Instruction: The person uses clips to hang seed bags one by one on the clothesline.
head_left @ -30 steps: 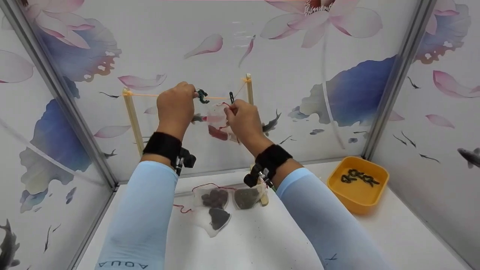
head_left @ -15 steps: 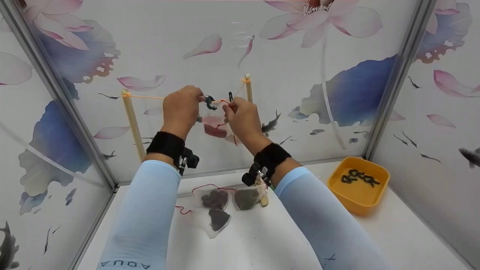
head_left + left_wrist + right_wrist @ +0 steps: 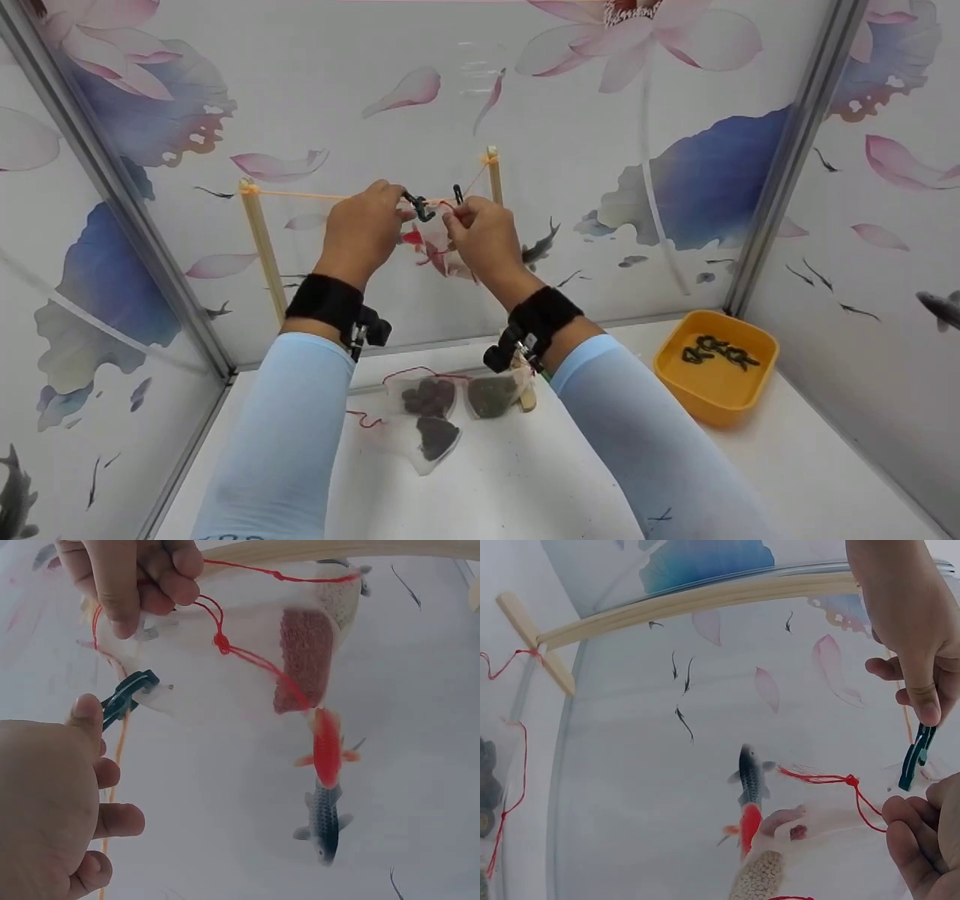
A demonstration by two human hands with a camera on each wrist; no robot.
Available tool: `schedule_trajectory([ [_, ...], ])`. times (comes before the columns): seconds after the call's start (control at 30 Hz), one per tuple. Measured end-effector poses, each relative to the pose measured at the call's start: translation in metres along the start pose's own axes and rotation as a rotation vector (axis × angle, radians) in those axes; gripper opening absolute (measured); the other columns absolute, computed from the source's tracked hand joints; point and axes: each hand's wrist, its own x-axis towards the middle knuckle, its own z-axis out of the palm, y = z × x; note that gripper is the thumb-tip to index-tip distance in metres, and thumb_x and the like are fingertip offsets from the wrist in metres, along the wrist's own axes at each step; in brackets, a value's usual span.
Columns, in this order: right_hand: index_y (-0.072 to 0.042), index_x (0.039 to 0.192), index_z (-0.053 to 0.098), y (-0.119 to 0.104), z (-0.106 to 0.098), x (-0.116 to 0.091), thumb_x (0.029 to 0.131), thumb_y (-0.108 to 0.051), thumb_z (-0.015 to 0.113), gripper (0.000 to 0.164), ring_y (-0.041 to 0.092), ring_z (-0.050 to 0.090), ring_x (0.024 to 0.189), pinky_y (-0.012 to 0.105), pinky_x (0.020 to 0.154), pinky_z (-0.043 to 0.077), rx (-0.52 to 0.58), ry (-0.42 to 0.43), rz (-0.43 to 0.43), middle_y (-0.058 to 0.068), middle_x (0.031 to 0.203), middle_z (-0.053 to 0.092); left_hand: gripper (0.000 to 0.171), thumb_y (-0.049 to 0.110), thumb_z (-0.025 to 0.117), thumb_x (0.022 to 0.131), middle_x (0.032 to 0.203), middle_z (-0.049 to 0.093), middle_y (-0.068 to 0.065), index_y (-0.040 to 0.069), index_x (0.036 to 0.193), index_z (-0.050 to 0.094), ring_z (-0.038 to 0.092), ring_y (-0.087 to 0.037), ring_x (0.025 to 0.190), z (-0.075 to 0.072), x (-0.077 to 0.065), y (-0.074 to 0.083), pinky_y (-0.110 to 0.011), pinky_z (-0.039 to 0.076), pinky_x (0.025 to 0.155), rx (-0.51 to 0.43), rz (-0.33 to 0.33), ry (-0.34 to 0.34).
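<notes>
My left hand pinches a dark green clothes peg at the orange cord between two wooden posts. Close beside it, my right hand pinches the top of a translucent drawstring sachet; a red string trails from the fingers. Reddish-brown contents show through the hanging sachet. A white corner of bag material lies by the peg in the left wrist view; whether the peg's jaws bite it, I cannot tell. Another dark peg stands upright on the cord by my right hand.
Several filled sachets with red strings lie on the white table. A yellow bin with several dark green pegs stands at the right. Wooden posts hold the cord. A second sachet with pale contents hangs behind.
My left hand has moved right and slightly down, bringing the peg from left along the cord to beside the right hand. The hanging sachet has turned; the right hand has barely moved.
</notes>
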Motion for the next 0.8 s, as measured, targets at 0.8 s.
schedule_trajectory([
  [0.8, -0.008, 0.11, 0.082, 0.041, -0.034, -0.038, 0.109, -0.018, 0.078, 0.011, 0.026, 0.084, 0.084, 0.024, 0.066, 0.057, 0.014, -0.046, 0.028, 0.007, 0.101, 0.083, 0.026, 0.024, 0.07, 0.112, 0.1, 0.073, -0.016, 0.001, 0.117, 0.082, 0.074, -0.034, 0.084, 0.061, -0.101, 0.013, -0.051, 0.061, 0.069, -0.256, -0.257, 0.387],
])
